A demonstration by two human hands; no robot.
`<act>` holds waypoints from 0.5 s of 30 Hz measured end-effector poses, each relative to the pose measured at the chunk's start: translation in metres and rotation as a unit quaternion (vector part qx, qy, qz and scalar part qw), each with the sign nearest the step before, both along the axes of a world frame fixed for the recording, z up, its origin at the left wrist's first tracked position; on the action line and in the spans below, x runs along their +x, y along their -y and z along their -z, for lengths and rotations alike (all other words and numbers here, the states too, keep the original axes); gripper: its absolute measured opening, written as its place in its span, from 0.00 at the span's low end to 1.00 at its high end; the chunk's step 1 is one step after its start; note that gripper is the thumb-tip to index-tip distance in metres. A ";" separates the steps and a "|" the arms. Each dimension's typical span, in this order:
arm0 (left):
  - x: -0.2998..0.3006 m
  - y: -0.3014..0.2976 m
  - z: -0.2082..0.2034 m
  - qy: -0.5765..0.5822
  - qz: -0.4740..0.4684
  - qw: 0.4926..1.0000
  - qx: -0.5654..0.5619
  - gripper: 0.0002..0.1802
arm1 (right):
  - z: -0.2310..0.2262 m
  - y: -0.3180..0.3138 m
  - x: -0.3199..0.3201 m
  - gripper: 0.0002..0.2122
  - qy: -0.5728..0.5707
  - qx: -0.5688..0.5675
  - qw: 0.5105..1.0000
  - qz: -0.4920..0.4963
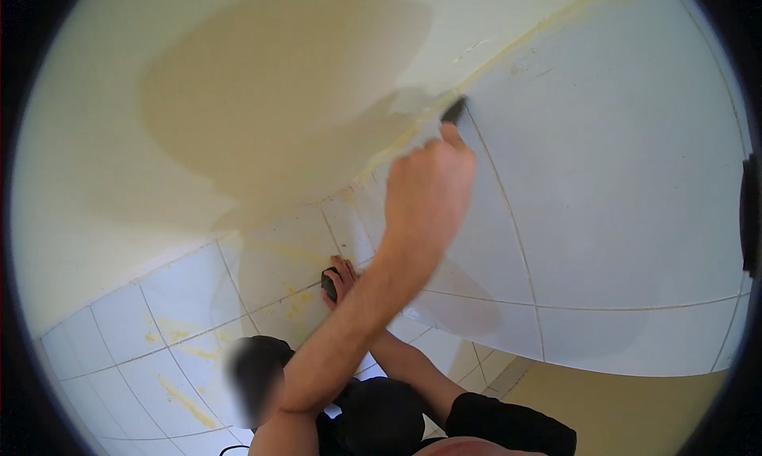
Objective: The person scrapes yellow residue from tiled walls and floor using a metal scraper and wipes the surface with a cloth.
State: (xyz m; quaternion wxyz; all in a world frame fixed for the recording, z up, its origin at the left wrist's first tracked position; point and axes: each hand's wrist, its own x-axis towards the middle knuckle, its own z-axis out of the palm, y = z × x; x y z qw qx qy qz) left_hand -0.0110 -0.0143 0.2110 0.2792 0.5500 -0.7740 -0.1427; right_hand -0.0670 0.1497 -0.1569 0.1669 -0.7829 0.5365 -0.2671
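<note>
While the cream wall (95, 154) is bordering the white tiles (611, 186), a yellow strip (520, 45) is running along their slanting joint. The left hand (429, 178) is gripping a dark scraper (454, 111) and holding it against this joint. The right hand (343, 280) is resting low against the tiling, over a small dark object (329, 284); whether it is grasping cannot be told. Scraping appears partly complete: yellow scraps (186, 401) are lying on the lower tiling, but residue is remaining toward the upper right. No brand, label or writing is showing.
</note>
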 end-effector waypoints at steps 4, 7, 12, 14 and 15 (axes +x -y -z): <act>0.002 0.017 -0.001 -0.051 -0.018 0.998 -0.022 0.20 | 0.036 -0.002 -0.019 0.20 0.006 0.036 0.998 0.055; 0.000 0.007 0.002 -0.019 -0.010 1.000 -0.004 0.20 | 0.026 -0.009 -0.009 0.21 0.159 0.120 0.978 0.067; 0.005 0.011 -0.001 -0.060 -0.002 0.998 -0.016 0.20 | 0.018 -0.007 -0.014 0.21 0.035 0.067 0.995 0.060; 0.008 0.008 0.001 -0.040 0.003 0.999 -0.004 0.20 | 0.011 -0.002 -0.010 0.21 0.081 0.084 0.992 0.044; 0.008 0.006 0.003 -0.035 -0.002 0.999 -0.003 0.20 | 0.003 0.001 -0.004 0.21 0.100 0.090 0.990 0.036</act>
